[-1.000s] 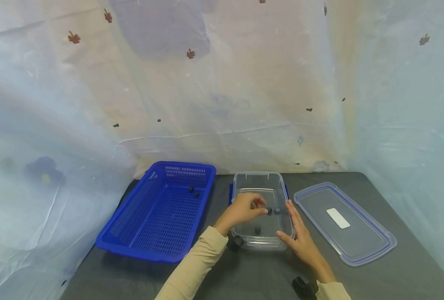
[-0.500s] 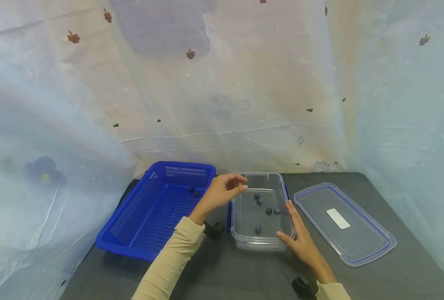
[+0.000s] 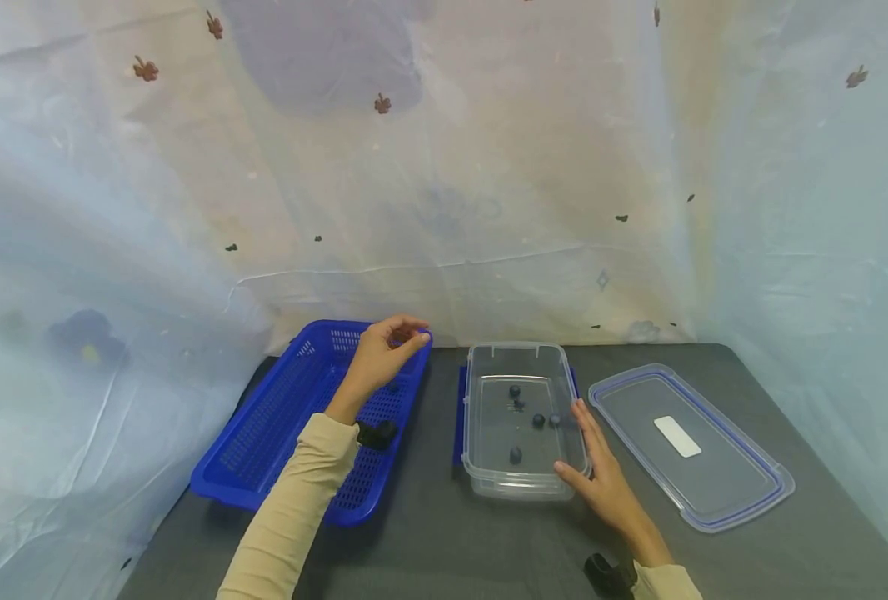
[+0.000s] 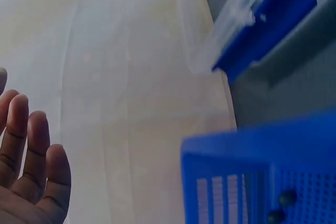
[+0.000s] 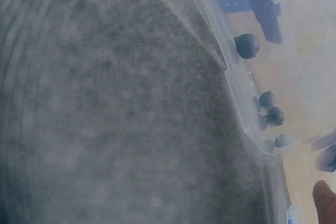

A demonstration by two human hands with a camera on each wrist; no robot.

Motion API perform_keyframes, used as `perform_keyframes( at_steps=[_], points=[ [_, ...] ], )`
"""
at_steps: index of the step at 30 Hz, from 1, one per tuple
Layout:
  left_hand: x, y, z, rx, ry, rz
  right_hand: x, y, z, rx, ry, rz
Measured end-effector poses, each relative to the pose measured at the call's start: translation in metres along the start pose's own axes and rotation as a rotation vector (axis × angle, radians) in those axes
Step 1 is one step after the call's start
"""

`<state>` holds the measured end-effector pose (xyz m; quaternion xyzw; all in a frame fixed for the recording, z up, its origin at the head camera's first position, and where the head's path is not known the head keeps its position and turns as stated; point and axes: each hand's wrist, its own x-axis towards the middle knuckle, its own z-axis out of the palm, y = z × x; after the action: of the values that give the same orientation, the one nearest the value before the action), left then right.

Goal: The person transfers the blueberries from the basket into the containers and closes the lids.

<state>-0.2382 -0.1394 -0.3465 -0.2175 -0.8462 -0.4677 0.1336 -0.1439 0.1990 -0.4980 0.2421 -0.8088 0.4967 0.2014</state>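
My left hand hovers over the far right part of a blue slotted basket, fingers loosely bent. Nothing shows between those fingers in the left wrist view. Two dark round berries lie inside the basket. At centre right stands a clear plastic container, holding several dark blue berries that look like blueberries. The right wrist view shows one such berry through the container's clear wall. My right hand rests at the container's near right edge, fingers extended and thumb by the front corner.
A clear lid with a blue seal and a white label lies flat right of the container. Blue side flaps hang along the container. The grey table meets a patterned curtain at the back and sides.
My left hand has lifted out of the clear container and moved left to above the blue basket, uncovering the berries at the container's far end. The right hand stays in place.
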Motion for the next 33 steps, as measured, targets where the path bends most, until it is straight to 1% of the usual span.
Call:
perform_keyframes(
  at_steps=[3, 5, 9, 15, 21, 26, 30, 33],
  points=[
    [0.002, -0.009, -0.009, 0.014, 0.044, -0.003, 0.002, -0.016, -0.003, 0.011, -0.016, 0.013],
    [0.002, -0.016, -0.013, 0.016, 0.067, -0.006, 0.003, -0.022, -0.004, 0.011, -0.019, 0.010],
    [0.001, -0.029, -0.015, 0.021, 0.087, -0.045, 0.004, -0.024, -0.004, 0.019, 0.000, -0.015],
    [-0.001, -0.053, -0.014, 0.052, 0.112, -0.147, 0.004, -0.023, -0.002, 0.021, 0.014, -0.026],
    [-0.002, -0.073, -0.012, 0.088, 0.125, -0.231, 0.003, -0.020, -0.002, 0.015, 0.013, -0.015],
    [-0.004, -0.092, -0.008, 0.127, 0.129, -0.279, 0.002, -0.022, -0.002, 0.017, 0.011, -0.004],
    [-0.005, -0.107, -0.003, 0.130, 0.158, -0.320, 0.002, -0.022, -0.002, 0.017, 0.009, 0.002],
    [-0.006, -0.116, 0.000, 0.136, 0.167, -0.353, 0.003, -0.022, -0.002, 0.023, 0.004, 0.010]
  ],
)
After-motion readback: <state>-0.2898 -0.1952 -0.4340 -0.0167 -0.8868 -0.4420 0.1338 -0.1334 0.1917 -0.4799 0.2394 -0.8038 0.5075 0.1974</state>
